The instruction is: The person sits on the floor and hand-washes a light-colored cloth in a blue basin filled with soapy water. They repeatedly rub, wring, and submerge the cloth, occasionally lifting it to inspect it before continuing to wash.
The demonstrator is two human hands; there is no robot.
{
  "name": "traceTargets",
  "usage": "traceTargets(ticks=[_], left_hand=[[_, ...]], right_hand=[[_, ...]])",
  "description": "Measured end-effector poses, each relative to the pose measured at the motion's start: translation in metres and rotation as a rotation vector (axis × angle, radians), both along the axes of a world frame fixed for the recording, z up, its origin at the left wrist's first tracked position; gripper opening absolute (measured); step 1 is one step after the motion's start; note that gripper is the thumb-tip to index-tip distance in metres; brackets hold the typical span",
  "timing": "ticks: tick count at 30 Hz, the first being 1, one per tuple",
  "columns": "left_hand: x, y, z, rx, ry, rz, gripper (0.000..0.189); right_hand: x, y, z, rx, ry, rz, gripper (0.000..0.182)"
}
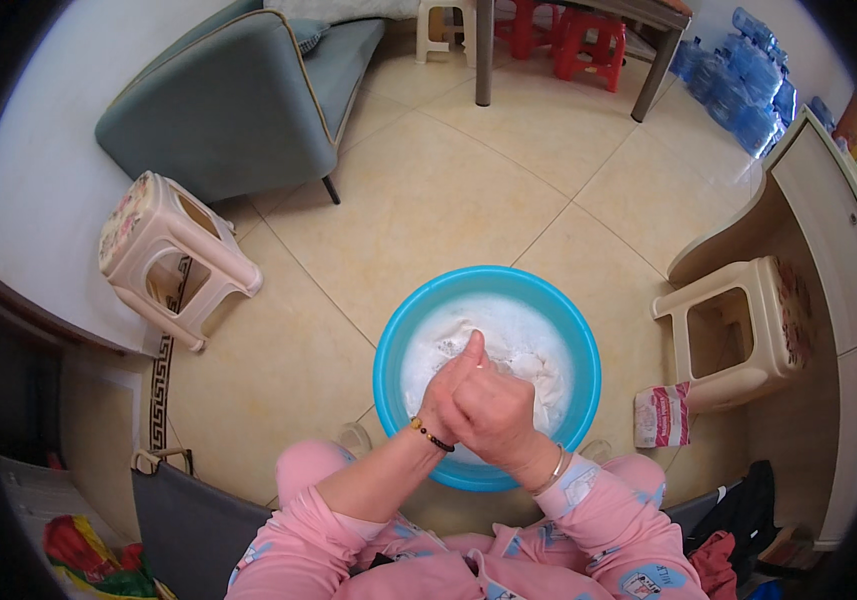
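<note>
A blue plastic basin (pixel 487 275) stands on the floor between the person's feet, with foamy white suds inside. Wet white cloth (pixel 546 375) lies bunched in the suds, part of it under the foam. My left hand (pixel 452 390), with a beaded bracelet at its wrist, is curled with its thumb pointing up. Pressed against it is my right hand (pixel 502 409), closed in a fist below a metal bangle. Both hands are over the basin and grip the cloth, which shows just beyond the fingers; most of the gripped part is hidden.
A red and white packet (pixel 662 416) bearing print stands right of the basin, by a cream plastic stool (pixel 758 330). Another stool (pixel 180 259) is at left, near a grey-green sofa (pixel 226 112). Blue water bottles (pixel 743 86) are piled at the far right.
</note>
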State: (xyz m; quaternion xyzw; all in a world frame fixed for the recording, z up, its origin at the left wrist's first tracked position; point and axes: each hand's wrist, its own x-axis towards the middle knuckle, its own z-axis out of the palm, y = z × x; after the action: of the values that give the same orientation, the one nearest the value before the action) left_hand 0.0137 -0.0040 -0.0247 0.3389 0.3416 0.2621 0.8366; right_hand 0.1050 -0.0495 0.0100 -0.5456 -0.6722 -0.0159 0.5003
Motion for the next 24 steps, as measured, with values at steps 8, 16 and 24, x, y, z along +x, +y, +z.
traceTargets(ticks=[8, 16, 24], left_hand=[[-0.006, 0.005, 0.002, -0.198, -0.300, -0.136, 0.051], [-0.006, 0.019, 0.016, 0.006, -0.337, 0.007, 0.028], [-0.019, 0.041, 0.026, -0.111, -0.283, 0.247, 0.034]], right_hand=[[0.051, 0.022, -0.010, -0.520, 0.679, -0.084, 0.030], [0.042, 0.014, -0.009, -0.643, 0.973, 0.445, 0.038], [0.057, 0.017, -0.014, -0.800, 1.043, 0.294, 0.027]])
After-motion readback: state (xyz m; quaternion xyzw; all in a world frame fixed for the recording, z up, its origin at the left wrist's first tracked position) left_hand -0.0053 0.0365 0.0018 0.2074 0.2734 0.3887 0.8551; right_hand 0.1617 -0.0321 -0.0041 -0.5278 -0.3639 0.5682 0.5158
